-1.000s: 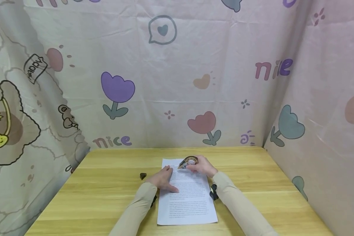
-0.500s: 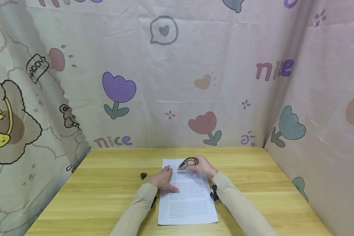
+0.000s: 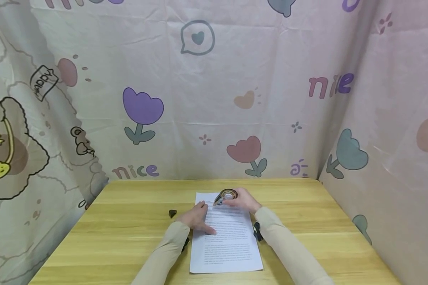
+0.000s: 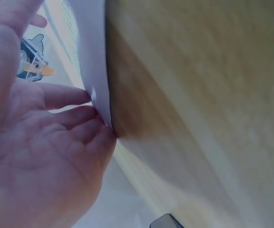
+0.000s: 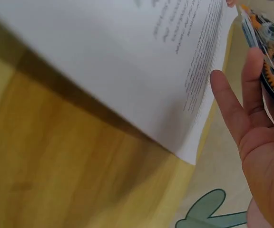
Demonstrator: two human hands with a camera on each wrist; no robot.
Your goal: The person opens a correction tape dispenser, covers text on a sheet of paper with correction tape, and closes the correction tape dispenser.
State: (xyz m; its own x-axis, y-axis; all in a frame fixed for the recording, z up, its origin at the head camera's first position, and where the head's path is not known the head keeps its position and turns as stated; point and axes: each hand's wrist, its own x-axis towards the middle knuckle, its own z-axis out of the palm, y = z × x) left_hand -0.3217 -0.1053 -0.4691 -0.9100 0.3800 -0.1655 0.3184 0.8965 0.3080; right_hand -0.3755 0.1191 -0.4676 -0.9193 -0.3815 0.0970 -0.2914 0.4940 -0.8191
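Here the right grip (image 3: 246,200) pinches correction tape (image 3: 227,194), the straight-fingered left grip (image 3: 195,219) touching paper (image 3: 227,251).

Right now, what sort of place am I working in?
Probably a small curtained-off desk space: a wood-grain table, cartoon-printed curtains behind it and at both sides, and a sheet of printed text on top.

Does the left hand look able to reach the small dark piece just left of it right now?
Probably yes: the small dark piece lies close by on the table with nothing visible between, though the left hand would likely have to leave the paper.
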